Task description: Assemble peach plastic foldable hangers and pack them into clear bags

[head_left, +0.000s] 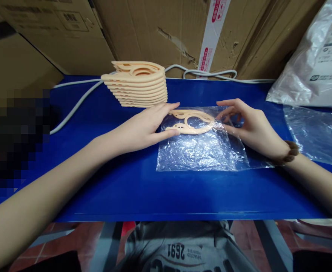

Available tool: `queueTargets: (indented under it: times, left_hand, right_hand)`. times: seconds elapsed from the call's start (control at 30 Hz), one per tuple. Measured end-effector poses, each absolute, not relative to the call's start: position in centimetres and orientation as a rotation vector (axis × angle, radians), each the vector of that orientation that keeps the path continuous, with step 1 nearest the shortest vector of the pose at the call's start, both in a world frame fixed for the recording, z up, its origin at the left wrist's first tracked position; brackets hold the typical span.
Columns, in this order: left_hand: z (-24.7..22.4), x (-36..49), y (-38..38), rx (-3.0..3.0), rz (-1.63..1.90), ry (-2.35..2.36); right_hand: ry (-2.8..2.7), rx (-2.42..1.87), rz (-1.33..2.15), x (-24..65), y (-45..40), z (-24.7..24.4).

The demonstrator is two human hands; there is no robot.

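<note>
A cream plastic folding hanger (198, 130) lies flat with a clear plastic bag (194, 155) around or under it; which one is hard to tell. My left hand (151, 122) rests at the hanger's left end, thumb and fingers spread apart over its two tips. At the hanger's right end is my right hand (246, 122), its fingers curled at the bag's film and the hanger's curved end; the film partly covers the fingertips. Behind my left hand stands a neat stack of matching cream hangers (140, 85).
The blue table (132, 196) has its front edge near my body. More clear bags (318, 136) lie at the right, below a white package (318, 64). A white cable (81, 102) runs along the back, before cardboard boxes (143, 34).
</note>
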State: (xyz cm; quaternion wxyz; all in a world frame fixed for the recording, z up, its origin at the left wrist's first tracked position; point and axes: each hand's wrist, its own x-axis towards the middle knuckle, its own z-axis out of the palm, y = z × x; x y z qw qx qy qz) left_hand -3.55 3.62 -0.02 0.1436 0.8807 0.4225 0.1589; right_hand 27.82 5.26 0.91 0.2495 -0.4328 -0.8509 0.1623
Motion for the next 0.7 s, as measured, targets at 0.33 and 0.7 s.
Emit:
queueTargets:
  times: [0.33,0.7]
  left_hand:
    - [-0.91,-3.15,3.94,2.549,0.535,1.256]
    - [-1.07,-3.04,4.02,2.565,0.567,1.253]
  right_hand:
    - [-2.297,-1.187,0.52,27.8,5.16,1.08]
    - [-2.298,-1.186,0.524,27.78,5.34,0.97]
